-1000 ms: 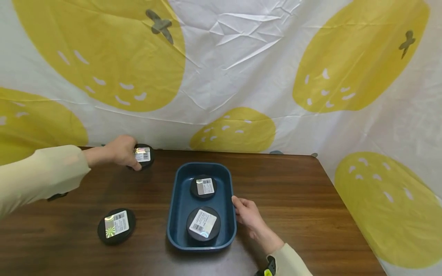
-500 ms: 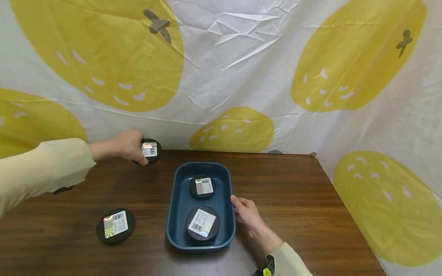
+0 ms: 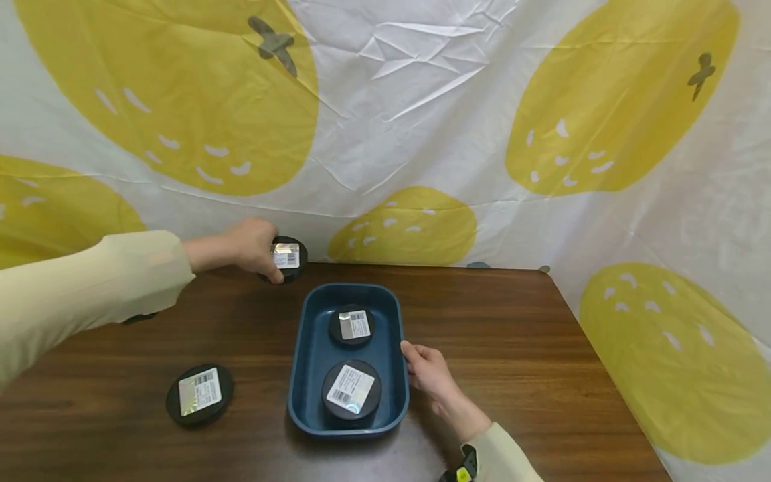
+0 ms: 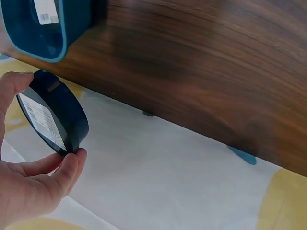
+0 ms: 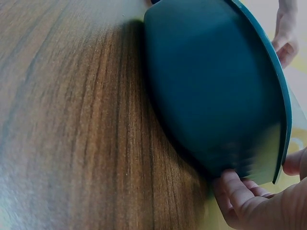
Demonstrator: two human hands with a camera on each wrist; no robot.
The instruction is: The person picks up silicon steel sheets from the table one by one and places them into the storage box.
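We see the round black plastic puck with a white barcode label (image 3: 286, 257) pinched in the left hand (image 3: 253, 245), thumb on one edge and fingers on the other; in the left wrist view the same puck (image 4: 52, 112) is off the counter and tilted on edge, its labelled face turned toward the palm. It hangs over the far edge of the dark wood-grain counter (image 3: 512, 335), and from that hand the deep blue rounded rectangular plastic tray (image 3: 307, 348) lies nearer to us and a little to the right, its long axis running from the far edge toward us, so the left hand is plainly the nearer one to the tray's far end. The right hand (image 3: 430, 373) rests against the tray's right wall, fingers curled lightly on the rim; the right wrist view shows fingertips (image 5: 240, 194) touching the blue wall. Inside the tray lie two more labelled black pucks, a smaller one (image 3: 352, 325) at the far end and a larger one (image 3: 351, 389) at the near end, apart from each other. Well to the left of the tray, below the left forearm, another labelled black puck (image 3: 199, 395) lies flat on the counter. Behind it all hangs a white cloth with large yellow fruit shapes (image 3: 421, 100).
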